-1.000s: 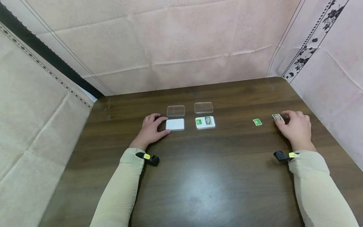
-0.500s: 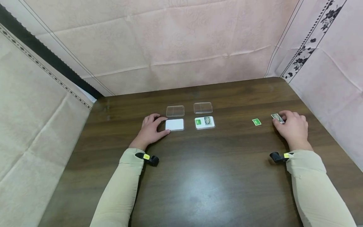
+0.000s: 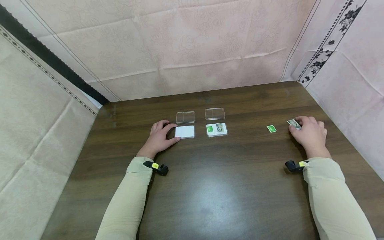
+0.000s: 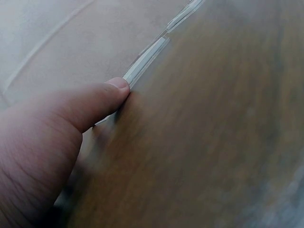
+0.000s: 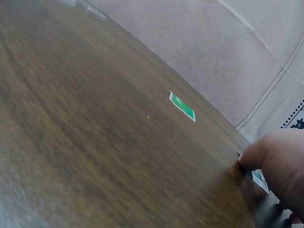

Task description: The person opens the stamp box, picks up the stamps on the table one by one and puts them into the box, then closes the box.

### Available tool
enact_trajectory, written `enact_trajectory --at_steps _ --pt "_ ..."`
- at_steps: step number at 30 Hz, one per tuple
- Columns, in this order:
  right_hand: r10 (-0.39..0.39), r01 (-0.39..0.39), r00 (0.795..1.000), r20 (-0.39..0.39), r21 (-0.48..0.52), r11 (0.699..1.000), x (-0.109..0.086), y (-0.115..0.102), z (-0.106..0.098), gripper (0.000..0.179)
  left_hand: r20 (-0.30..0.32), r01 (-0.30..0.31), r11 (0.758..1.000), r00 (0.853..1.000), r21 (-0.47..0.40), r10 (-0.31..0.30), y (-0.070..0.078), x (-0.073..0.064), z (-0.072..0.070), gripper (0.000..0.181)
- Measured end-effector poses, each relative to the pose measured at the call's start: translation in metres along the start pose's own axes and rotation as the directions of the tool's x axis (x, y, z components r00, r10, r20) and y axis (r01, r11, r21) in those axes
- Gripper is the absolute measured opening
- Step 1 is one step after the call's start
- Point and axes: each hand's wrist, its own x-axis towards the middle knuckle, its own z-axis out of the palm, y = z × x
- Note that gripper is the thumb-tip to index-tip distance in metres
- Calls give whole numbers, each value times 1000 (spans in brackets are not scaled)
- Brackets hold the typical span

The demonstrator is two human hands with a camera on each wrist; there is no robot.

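My left hand (image 3: 158, 138) holds a shallow clear case with a white insert (image 3: 185, 132) at its left side, thumb at the near corner and index finger at the far one. In the left wrist view the thumb (image 4: 102, 102) presses against the case's edge. Far to the right, my right hand (image 3: 312, 135) pinches a grey-green postage stamp (image 3: 293, 124), its thumb over the near side. The right wrist view shows part of this stamp (image 5: 259, 180) beneath the thumb; the other fingers are mostly hidden. A green stamp (image 3: 271, 128) lies flat to its left.
Right of the held case, a second case (image 3: 212, 134) bears a green and a grey stamp on white. Behind them lie two clear lids (image 3: 185, 117) (image 3: 214, 113). Pale cloth (image 3: 192, 43) hangs behind the brown wooden table (image 3: 228, 186).
My right hand has shifted slightly left with the grey-green stamp, then stayed nearly still. The left hand keeps its place at the case.
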Motion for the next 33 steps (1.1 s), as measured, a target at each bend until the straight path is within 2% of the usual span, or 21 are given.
enact_trajectory --at_steps 11,15,23,33 --pt "15 -15 999 29 16 1000 5 3 1 52 -1 -8 1000 1000 -3 8 2 -1 -2 62" --pt "10 -11 1000 5 55 998 5 4 3 51 -3 -10 1000 1000 -7 10 3 -1 -3 62" --pt "-18 25 999 -46 151 988 4 5 7 32 -5 -11 1000 1000 -9 11 2 -2 -2 61" --pt "-8 22 997 -73 196 980 5 5 9 42 -4 -5 1000 1000 -10 5 1 -1 -2 60"
